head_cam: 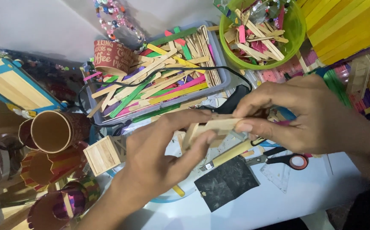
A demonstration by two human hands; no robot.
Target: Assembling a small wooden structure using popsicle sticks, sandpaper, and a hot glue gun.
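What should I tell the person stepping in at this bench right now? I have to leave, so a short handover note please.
Left hand: holds plain wooden sticks from below, fingers closed on them.
Right hand: pinches the same sticks from the right end.
Nearby: grey tray of coloured sticks behind the hands, green bowl of more sticks at upper right, scissors and a black square sheet on the table, a small wooden box at left.
Done: sticks picked up and held together.
Left: whether they are glued cannot be seen; check before letting go.
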